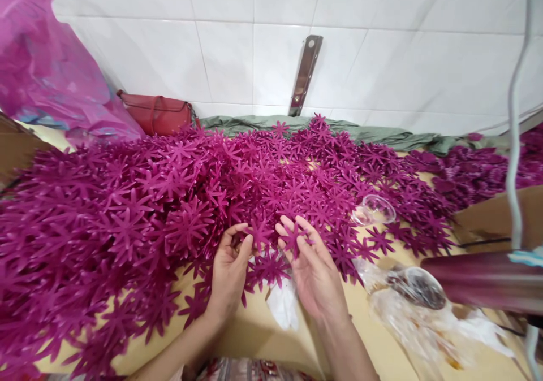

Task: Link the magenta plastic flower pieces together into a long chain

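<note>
A huge heap of magenta flower-shaped pieces [186, 223] with narrow petals spreads over the table around my hands. My left hand [231, 268] is curled, its thumb and forefinger pinching the edge of one magenta flower piece [259, 233]. Opposite it, my right hand [316, 271] is turned palm up, with the thumb pressing another magenta flower piece [293, 238] against the fingers. The two held pieces are close together above the heap. Below them, a crumpled white tissue [283, 306] lies on the table, partly covered by loose flower pieces.
Right of my hands are a clear plastic lid [375, 209] and a clear plastic bag [403, 324]. A blurred dark-magenta object [479, 282] juts in at right, beside a pale cable [514, 143]. A red purse [155, 114] and pink plastic bag [51, 64] stand back left.
</note>
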A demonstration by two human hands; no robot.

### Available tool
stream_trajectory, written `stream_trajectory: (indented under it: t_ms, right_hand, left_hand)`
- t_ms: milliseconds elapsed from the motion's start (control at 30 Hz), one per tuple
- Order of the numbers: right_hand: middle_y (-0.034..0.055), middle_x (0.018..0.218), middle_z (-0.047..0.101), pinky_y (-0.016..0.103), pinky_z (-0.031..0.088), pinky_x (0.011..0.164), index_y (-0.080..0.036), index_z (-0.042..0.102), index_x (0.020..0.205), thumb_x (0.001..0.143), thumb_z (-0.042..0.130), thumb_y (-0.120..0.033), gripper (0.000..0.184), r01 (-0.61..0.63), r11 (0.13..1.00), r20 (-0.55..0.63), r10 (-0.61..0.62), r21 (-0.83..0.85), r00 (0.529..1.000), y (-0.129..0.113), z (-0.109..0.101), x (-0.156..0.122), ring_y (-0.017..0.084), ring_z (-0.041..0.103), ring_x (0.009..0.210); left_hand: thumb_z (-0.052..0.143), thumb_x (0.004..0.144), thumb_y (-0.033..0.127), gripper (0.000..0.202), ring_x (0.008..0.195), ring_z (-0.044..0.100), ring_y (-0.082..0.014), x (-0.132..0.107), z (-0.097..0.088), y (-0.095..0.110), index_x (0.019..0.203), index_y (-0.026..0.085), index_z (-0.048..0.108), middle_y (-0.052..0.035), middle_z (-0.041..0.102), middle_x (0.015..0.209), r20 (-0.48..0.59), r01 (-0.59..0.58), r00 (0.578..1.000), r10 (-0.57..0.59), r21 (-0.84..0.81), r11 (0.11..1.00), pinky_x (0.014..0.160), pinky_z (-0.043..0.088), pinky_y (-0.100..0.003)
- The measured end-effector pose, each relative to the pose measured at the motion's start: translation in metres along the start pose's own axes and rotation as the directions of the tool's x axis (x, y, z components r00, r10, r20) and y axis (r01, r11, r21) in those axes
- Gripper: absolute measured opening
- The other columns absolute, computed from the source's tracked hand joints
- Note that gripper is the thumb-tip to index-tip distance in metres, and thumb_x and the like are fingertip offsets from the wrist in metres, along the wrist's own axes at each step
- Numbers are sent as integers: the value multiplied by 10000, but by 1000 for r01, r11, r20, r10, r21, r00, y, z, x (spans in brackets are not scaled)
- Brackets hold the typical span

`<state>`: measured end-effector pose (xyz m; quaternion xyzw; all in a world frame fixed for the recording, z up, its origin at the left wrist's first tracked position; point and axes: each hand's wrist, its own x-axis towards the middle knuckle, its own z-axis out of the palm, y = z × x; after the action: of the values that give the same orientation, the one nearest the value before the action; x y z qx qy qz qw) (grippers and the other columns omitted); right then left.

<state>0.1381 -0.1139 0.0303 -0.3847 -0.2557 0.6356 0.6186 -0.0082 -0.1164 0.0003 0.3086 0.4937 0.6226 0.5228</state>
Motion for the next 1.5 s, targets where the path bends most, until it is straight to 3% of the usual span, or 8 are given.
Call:
stream_trajectory:
  t_ms: [133, 233, 333, 600, 800, 1067, 1233, 1500]
  right_hand:
    - [46, 1074, 776, 403, 543, 931, -282, 584, 1149, 931, 668, -455, 290, 104, 974, -30, -112, -202, 993, 11, -4, -2, 199, 723, 950]
    - [-23, 766, 687, 277, 502, 681, -256, 579, 1021, 937, 659, -467, 242, 138, 931, -49, -164, -337, 985, 13, -8, -3, 148, 604, 666]
    - [-57, 679, 568, 234, 399, 571, -242, 582, 978, 935, 670, -447, 227, 157, 914, -28, -180, -375, 983, 9, -8, -4, 116, 456, 577]
    - [-58, 680, 514, 237, 383, 593, -218, 635, 956, 927, 662, -449, 235, 155, 829, 120, -107, -538, 987, 6, 0, -8, 113, 437, 608]
    - [-37, 741, 585, 254, 424, 645, -224, 647, 974, 933, 646, -426, 206, 160, 774, 179, -61, -613, 982, 7, -1, -8, 130, 519, 657]
    - [18, 1041, 670, 317, 496, 904, -268, 614, 1155, 944, 653, -339, 227, 242, 752, 197, -151, -613, 969, 13, -2, -6, 180, 637, 977]
    - [64, 1183, 614, 390, 490, 1021, -281, 692, 1081, 898, 712, -237, 189, 514, 485, 321, -427, -708, 845, 10, 1, -10, 225, 611, 1146]
    - [70, 1098, 659, 392, 535, 951, -246, 710, 1005, 939, 669, -203, 89, 603, 230, 436, -505, -764, 745, 12, -1, -10, 219, 639, 1077]
  left_hand:
    - [724, 891, 389, 467, 732, 585, -86, -2, 0, 5, 1316, 268, 576, 17, 670, 963, 29, -118, 993, 115, 138, 983, 715, 486, -183]
    - [698, 910, 377, 280, 862, 636, -141, -3, -1, 5, 1148, 230, 697, -35, 698, 1053, 54, -210, 978, 203, 243, 947, 797, 506, -225]
    - [697, 906, 393, 223, 898, 664, -187, -3, -3, 4, 1002, 207, 771, -61, 728, 985, 82, -206, 978, 190, 283, 937, 835, 524, -266]
    - [652, 930, 434, 302, 1086, 693, -221, -6, 2, 13, 1067, 208, 799, -79, 779, 1113, 132, -108, 988, 77, 248, 963, 1001, 514, -316]
    - [830, 750, 378, 245, 898, 704, -182, -1, 4, 5, 898, 185, 802, -45, 794, 934, 53, 35, 998, -39, 86, 996, 907, 544, -300]
    - [851, 732, 340, 198, 790, 646, -123, -2, 5, 7, 803, 177, 763, 9, 732, 817, 27, 40, 999, -41, 31, 999, 824, 520, -233]
    - [846, 745, 318, 172, 757, 625, -113, -3, 5, 6, 779, 173, 761, 13, 717, 783, 30, 19, 999, -20, 44, 999, 784, 512, -216]
    - [829, 775, 323, 151, 800, 680, -139, -2, -1, 1, 829, 183, 812, -12, 782, 833, 107, 41, 993, -51, 93, 995, 834, 536, -243]
